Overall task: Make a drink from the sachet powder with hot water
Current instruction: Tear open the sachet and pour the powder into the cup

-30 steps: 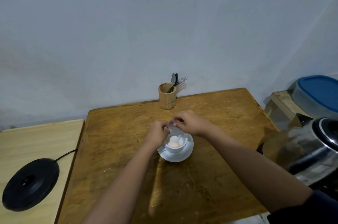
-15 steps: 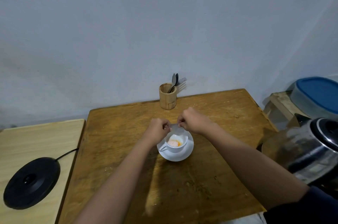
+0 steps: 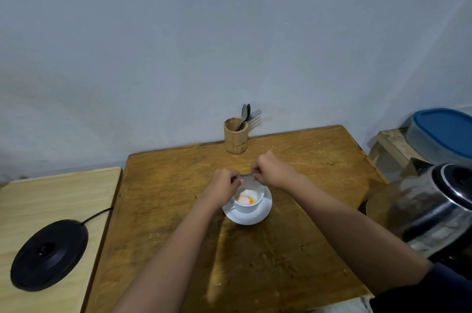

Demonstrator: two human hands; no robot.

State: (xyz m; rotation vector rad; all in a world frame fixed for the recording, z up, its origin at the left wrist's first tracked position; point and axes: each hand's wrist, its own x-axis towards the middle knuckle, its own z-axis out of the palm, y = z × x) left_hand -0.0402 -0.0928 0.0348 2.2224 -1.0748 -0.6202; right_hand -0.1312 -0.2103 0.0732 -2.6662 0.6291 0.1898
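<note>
A white cup (image 3: 251, 206) stands on a white saucer (image 3: 258, 218) in the middle of the brown wooden table (image 3: 166, 210). Pale and orange powder (image 3: 245, 199) lies in the cup's bottom. Just above the cup's far rim I hold a small silvery sachet (image 3: 245, 177) stretched between both hands. My left hand (image 3: 223, 185) pinches its left end, my right hand (image 3: 272, 172) pinches its right end. A steel electric kettle (image 3: 429, 210) stands at the right edge of the view.
A black kettle base (image 3: 48, 254) with its cord sits on the lighter side table (image 3: 38, 197) at left. A bamboo holder (image 3: 236, 137) with spoons and a fork stands at the table's back by the wall. A blue-lidded container (image 3: 441, 131) rests on a wooden stand at right.
Both hands with the sachet have lifted slightly and drawn back from over the cup, and more orange powder now shows in the cup.
</note>
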